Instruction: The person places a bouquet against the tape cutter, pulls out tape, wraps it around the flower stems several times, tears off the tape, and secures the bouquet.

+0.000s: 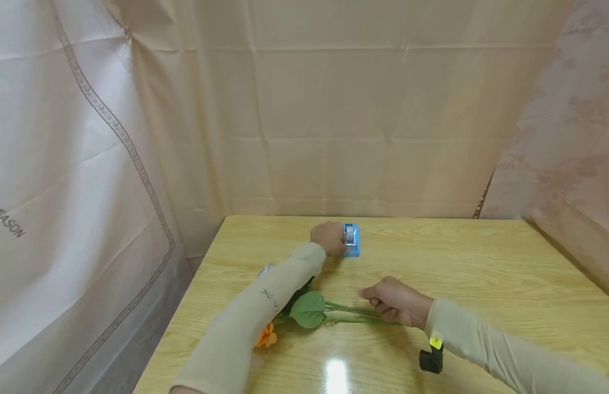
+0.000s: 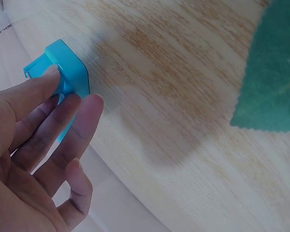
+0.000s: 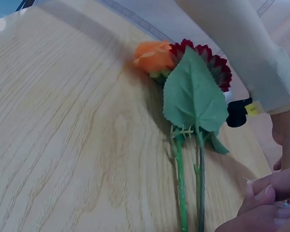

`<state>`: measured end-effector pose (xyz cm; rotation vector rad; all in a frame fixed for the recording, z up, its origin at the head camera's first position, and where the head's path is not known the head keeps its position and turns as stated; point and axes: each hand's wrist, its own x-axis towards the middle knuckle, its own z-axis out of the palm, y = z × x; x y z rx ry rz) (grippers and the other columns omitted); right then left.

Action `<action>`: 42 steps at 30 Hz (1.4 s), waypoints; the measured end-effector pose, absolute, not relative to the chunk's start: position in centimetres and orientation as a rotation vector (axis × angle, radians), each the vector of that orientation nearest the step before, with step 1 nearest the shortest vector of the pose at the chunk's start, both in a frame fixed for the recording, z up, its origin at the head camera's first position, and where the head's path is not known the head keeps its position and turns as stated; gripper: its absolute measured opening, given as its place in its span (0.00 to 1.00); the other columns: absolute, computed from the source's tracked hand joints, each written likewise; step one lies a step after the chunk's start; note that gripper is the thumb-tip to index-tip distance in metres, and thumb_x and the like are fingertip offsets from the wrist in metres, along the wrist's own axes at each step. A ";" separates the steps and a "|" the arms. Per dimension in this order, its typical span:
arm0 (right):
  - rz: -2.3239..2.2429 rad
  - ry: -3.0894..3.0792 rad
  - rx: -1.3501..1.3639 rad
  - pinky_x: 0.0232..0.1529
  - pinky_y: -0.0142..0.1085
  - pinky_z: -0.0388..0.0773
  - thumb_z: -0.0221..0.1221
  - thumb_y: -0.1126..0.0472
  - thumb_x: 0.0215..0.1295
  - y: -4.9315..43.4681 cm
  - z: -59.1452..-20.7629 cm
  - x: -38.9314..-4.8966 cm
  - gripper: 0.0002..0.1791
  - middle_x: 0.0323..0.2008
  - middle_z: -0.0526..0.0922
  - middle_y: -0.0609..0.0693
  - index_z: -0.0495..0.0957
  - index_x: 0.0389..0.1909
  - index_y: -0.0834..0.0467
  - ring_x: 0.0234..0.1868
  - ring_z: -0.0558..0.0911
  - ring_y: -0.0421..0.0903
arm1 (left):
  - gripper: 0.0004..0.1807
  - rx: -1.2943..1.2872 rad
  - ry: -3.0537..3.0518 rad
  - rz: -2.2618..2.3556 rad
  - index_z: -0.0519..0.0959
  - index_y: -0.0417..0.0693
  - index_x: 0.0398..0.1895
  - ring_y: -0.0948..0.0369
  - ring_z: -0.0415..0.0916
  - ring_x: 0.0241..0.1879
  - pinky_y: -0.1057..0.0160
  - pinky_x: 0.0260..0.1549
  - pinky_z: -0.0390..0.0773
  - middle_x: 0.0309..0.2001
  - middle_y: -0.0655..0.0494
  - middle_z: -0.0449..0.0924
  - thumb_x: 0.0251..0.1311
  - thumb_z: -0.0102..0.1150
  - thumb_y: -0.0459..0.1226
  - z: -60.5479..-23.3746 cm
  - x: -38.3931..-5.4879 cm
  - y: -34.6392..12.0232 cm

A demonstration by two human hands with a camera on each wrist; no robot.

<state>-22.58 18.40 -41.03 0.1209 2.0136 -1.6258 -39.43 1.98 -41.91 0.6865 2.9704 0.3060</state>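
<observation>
At the back of the table, my left hand (image 1: 329, 238) grips the side of a blue tape dispenser (image 1: 351, 241). In the left wrist view the thumb presses on the dispenser (image 2: 70, 67) while the other fingers bend beneath it. My right hand (image 1: 395, 301) is above the flower stems (image 1: 353, 311), thumb and forefinger pinched together. A small clear sliver of tape (image 3: 249, 181) shows at those fingertips in the right wrist view. The artificial flowers lie on the table: an orange rose (image 3: 153, 57), a dark red bloom (image 3: 217, 67) and a broad green leaf (image 3: 195, 92).
The wooden table (image 1: 481, 273) meets a beige cloth backdrop (image 1: 329, 109) at its far edge. My left forearm (image 1: 265, 312) crosses over the flower heads. A small black camera (image 1: 431, 358) hangs at my right wrist.
</observation>
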 end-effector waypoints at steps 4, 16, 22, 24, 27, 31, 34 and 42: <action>-1.608 2.038 0.106 0.19 0.27 0.55 0.57 0.60 0.75 18.6 -41.1 -22.3 0.20 0.17 0.63 0.43 0.68 0.19 0.54 0.16 0.54 0.36 | 0.09 0.673 2.969 0.333 0.92 0.56 0.32 0.67 0.69 0.21 0.67 0.20 0.71 0.24 0.68 0.83 0.58 0.74 0.50 -42.2 -39.6 1.9; -1.624 2.043 0.105 0.19 0.28 0.53 0.56 0.60 0.75 18.5 -40.9 -21.9 0.24 0.15 0.57 0.42 0.63 0.16 0.52 0.16 0.52 0.36 | 0.12 0.653 2.977 0.311 0.92 0.59 0.41 0.67 0.73 0.23 0.66 0.22 0.74 0.32 0.69 0.85 0.57 0.75 0.50 -42.2 -39.5 2.2; -1.637 2.026 0.101 0.19 0.28 0.53 0.55 0.60 0.76 18.5 -40.9 -21.8 0.24 0.15 0.57 0.42 0.62 0.16 0.51 0.16 0.51 0.36 | 0.12 0.648 2.973 0.312 0.91 0.58 0.43 0.67 0.73 0.24 0.66 0.22 0.73 0.36 0.68 0.87 0.58 0.75 0.50 -42.0 -39.3 2.1; -1.642 2.027 0.097 0.19 0.28 0.53 0.55 0.60 0.77 18.5 -40.9 -21.8 0.25 0.15 0.56 0.42 0.61 0.16 0.51 0.16 0.51 0.36 | 0.12 0.653 2.975 0.324 0.92 0.58 0.42 0.67 0.73 0.24 0.67 0.22 0.73 0.35 0.68 0.87 0.58 0.75 0.49 -42.0 -39.3 2.1; -1.656 2.028 0.097 0.18 0.28 0.53 0.55 0.60 0.77 18.4 -40.8 -21.6 0.26 0.15 0.56 0.42 0.61 0.15 0.51 0.16 0.50 0.36 | 0.10 0.665 2.975 0.340 0.92 0.58 0.39 0.67 0.72 0.22 0.67 0.21 0.72 0.31 0.67 0.87 0.58 0.74 0.49 -41.9 -39.2 2.1; -1.673 2.029 0.107 0.18 0.28 0.53 0.55 0.61 0.76 18.4 -40.6 -21.5 0.25 0.15 0.57 0.42 0.62 0.15 0.52 0.16 0.51 0.36 | 0.08 0.670 2.970 0.351 0.92 0.58 0.34 0.67 0.71 0.20 0.67 0.19 0.71 0.24 0.67 0.83 0.59 0.74 0.49 -41.8 -39.1 2.1; -1.683 2.032 0.118 0.18 0.28 0.53 0.55 0.61 0.76 18.3 -40.5 -21.4 0.25 0.15 0.57 0.42 0.62 0.16 0.53 0.16 0.51 0.36 | 0.08 0.665 2.975 0.355 0.92 0.58 0.35 0.67 0.72 0.21 0.67 0.20 0.72 0.26 0.68 0.84 0.58 0.74 0.49 -41.7 -39.1 2.1; -1.648 2.121 0.131 0.20 0.29 0.55 0.58 0.59 0.74 17.5 -40.9 -20.8 0.26 0.14 0.59 0.42 0.63 0.14 0.51 0.16 0.53 0.38 | 0.11 0.638 3.002 0.326 0.92 0.60 0.38 0.68 0.73 0.25 0.66 0.23 0.74 0.36 0.68 0.88 0.56 0.76 0.51 -42.1 -39.4 2.0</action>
